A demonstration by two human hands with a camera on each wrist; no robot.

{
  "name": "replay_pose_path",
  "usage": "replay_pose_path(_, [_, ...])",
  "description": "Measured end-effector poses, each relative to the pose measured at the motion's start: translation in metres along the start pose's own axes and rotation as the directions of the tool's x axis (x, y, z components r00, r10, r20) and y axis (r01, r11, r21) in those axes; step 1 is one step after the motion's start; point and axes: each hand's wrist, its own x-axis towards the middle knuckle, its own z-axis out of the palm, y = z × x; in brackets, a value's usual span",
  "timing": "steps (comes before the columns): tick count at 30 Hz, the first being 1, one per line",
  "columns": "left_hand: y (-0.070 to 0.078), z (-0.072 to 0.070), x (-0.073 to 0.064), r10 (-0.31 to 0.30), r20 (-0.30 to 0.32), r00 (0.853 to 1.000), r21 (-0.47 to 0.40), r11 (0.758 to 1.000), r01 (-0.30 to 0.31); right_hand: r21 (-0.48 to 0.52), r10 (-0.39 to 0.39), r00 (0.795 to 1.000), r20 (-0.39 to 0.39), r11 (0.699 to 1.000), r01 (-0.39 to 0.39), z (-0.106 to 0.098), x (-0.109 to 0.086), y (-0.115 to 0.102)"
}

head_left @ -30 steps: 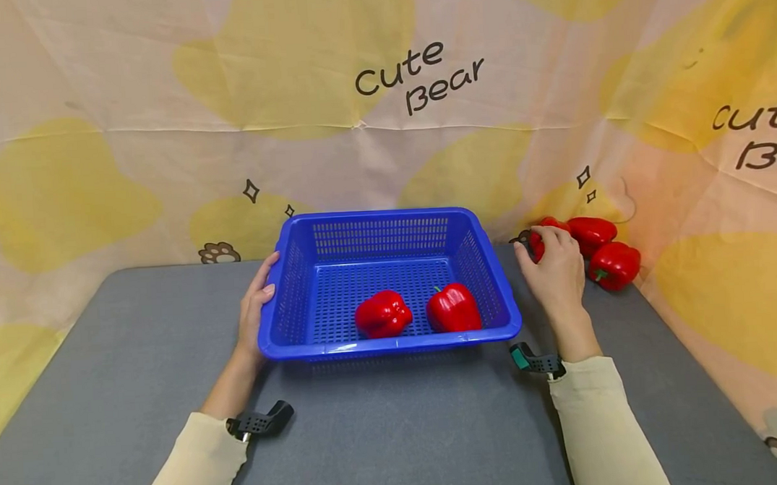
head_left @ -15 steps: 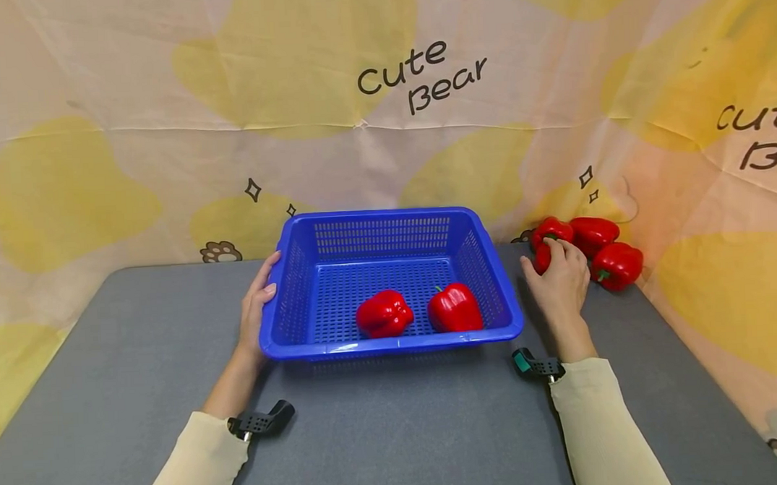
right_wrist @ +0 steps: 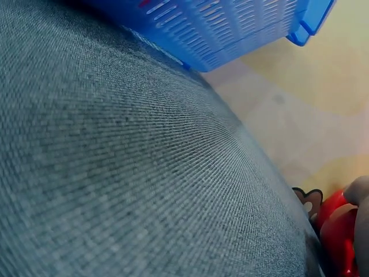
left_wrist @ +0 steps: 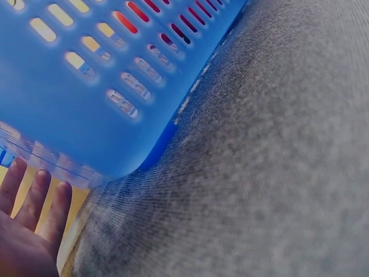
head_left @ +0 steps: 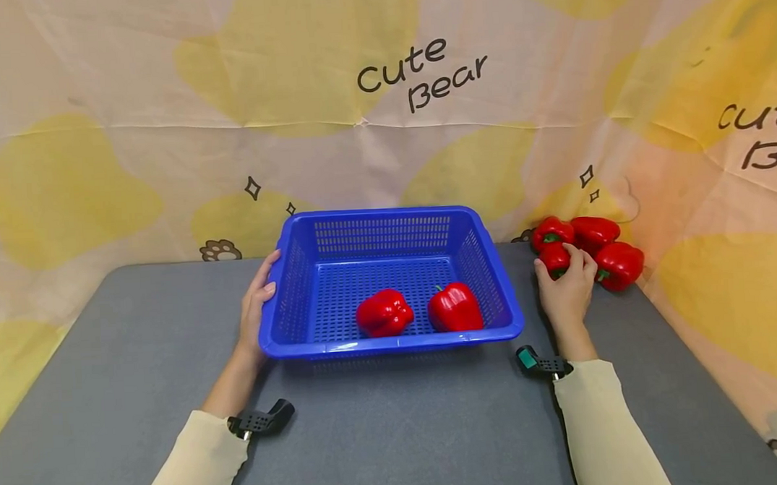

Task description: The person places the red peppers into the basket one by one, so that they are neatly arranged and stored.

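My left hand touches the left side of a blue plastic basket, with straight fingers at its outer wall in the left wrist view. Two red bell peppers lie in the basket near its front wall: one on its side, the other with its green stem up. To the right of the basket, my right hand grips a red bell pepper between thumb and fingers. That pepper sits in front of other red peppers, partly covered by the fingers. In the right wrist view only part of the hand shows, beside red peppers.
More red bell peppers lie close by: one behind the gripped one, another at the back, and one at the right near the table's edge. A printed cloth hangs behind the grey table.
My right hand has drawn slightly right and toward me, the gripped pepper shifting with it and uncovering the pepper behind. The left hand and the basket have stayed put.
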Motion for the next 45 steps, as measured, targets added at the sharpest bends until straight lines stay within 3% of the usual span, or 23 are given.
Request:
replay_pose_path(7, [0.000,0.000,-0.001,-0.008,0.000,1.000,-0.001,1.000,0.008,0.025,-0.025,1.000,-0.010,0.999,0.025,0.001,-0.001,-0.003])
replay_pose_path(11, [0.002,0.001,-0.001,-0.012,0.000,1.000,0.002,1.000,0.012,0.044,-0.056,0.997,-0.059,0.997,0.058,0.001,-0.001,-0.006])
replay_pose_path(16, [0.002,0.001,0.000,-0.012,-0.001,1.000,-0.007,1.000,0.012,-0.011,-0.068,0.994,-0.081,0.998,0.067,-0.001,0.000,-0.009])
replay_pose_path(23, [0.000,0.001,0.000,0.003,-0.005,1.000,-0.005,1.000,-0.003,-0.204,-0.009,0.995,0.103,0.978,0.030,-0.013,0.003,-0.021])
replay_pose_path(28, [0.000,0.000,0.001,0.007,-0.004,1.000,0.001,1.000,-0.007,-0.320,0.047,0.961,0.272,0.946,0.044,-0.026,0.007,-0.031])
replay_pose_path(32, [0.000,0.000,0.001,0.015,0.000,1.000,0.004,1.000,-0.015,-0.392,0.092,0.927,0.364,0.918,0.062,-0.032,0.010,-0.033])
replay_pose_path(37, [-0.001,0.000,0.001,0.015,-0.002,1.000,0.009,1.000,-0.015,-0.430,0.109,0.906,0.410,0.899,0.086,-0.033,0.012,-0.033])
replay_pose_path(45, [-0.001,0.000,0.000,0.004,-0.009,1.000,0.003,1.000,-0.004,-0.378,0.033,0.921,0.388,0.917,0.127,-0.031,0.007,-0.041])
